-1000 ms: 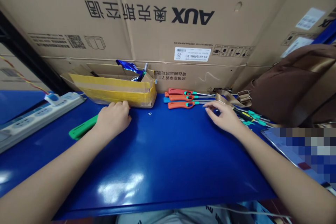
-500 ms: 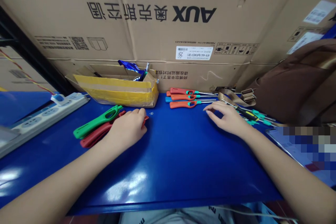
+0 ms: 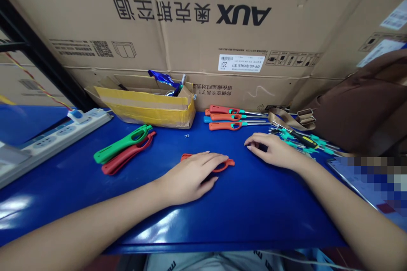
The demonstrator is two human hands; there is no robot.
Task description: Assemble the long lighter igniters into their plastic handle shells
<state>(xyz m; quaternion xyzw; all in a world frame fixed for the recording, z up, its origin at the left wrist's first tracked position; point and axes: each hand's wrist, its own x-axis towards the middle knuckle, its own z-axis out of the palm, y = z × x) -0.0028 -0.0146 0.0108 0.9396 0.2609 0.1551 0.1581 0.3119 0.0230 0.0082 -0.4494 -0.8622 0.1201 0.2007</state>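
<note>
My left hand (image 3: 193,176) lies over an orange-red lighter handle (image 3: 222,166) in the middle of the blue table, its fingers closed around the body. The looped trigger guard and one end stick out past my fingers; no metal tube shows on it. To the right, my right hand (image 3: 270,149) rests loosely curled on the table, thumb and index finger a little apart, with nothing visible in it. Beyond it lie several lighter rods with teal parts (image 3: 288,135) and a black-and-yellow screwdriver (image 3: 305,139). A green lighter handle (image 3: 119,146) and a dark red one (image 3: 124,159) lie at left.
Several lighters with metal tubes (image 3: 225,125) lie at the back. A yellow-taped cardboard box (image 3: 149,110) stands left of them, near a white power strip (image 3: 57,133). Tiny white bits (image 3: 186,136) lie on the table (image 3: 241,207). A brown bag (image 3: 359,106) sits at right.
My left hand has carried the orange-red handle from beside the green and dark red ones rightward to the middle. My right hand has dropped slightly nearer me, off the rods.
</note>
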